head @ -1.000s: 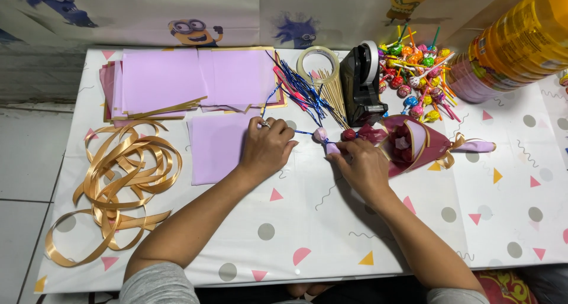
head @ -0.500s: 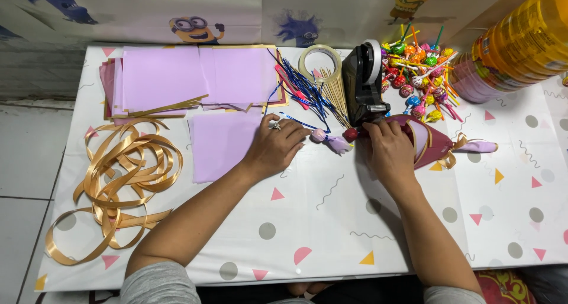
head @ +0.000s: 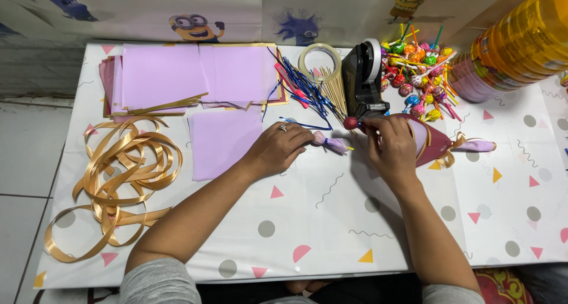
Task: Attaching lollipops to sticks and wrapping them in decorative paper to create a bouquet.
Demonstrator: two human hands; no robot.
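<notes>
Lollipop (head: 331, 142), wrapped in purple, lies crosswise at frame centre between both hands; left hand (head: 278, 150) pinches its nearer end, while right hand (head: 390, 144) curls beside the tape dispenser (head: 364, 82), grip unclear.

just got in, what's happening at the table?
A person is at a craft table. The left hand holds a small purple-wrapped lollipop on the tabletop. The right hand is at the base of the black tape dispenser, its fingers near a red lollipop. A finished maroon cone bouquet lies beside that hand. Purple paper sheets, gold ribbon and a lollipop pile lie around.
</notes>
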